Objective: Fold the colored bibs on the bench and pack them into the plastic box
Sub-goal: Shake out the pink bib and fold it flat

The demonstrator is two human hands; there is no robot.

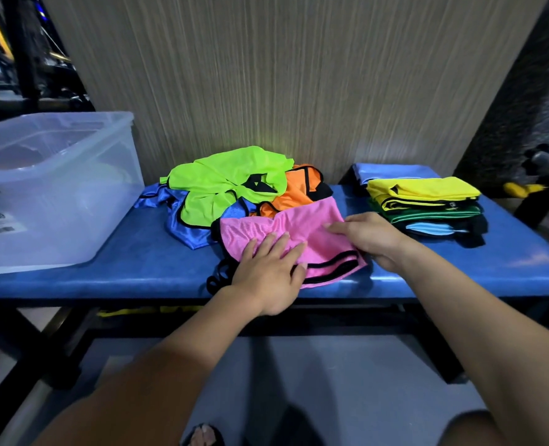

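**Pressing the pink bib flat before the next fold**

The left hand [268,265] lies palm down on the pink bib [286,235], fingers straight and spread, pinning its near left part to the bench [131,252]. The right hand [368,236] rests on the bib's right edge with fingers extended over the cloth; whether the thumb hooks under the edge I cannot tell.

To do this step well, I judge the left hand should hold firm as an anchor while the right smooths outward, so the mesh lies without ridges and the black-trimmed edges line up before folding.

The bib sits at the bench's front edge, middle. Its long axis runs from far left to near right, with the black-trimmed end pointing toward the near right corner.

Behind it lies the unfolded pile [234,188]; the folded stack [427,204] is well to the right, the box [54,188] at the left.
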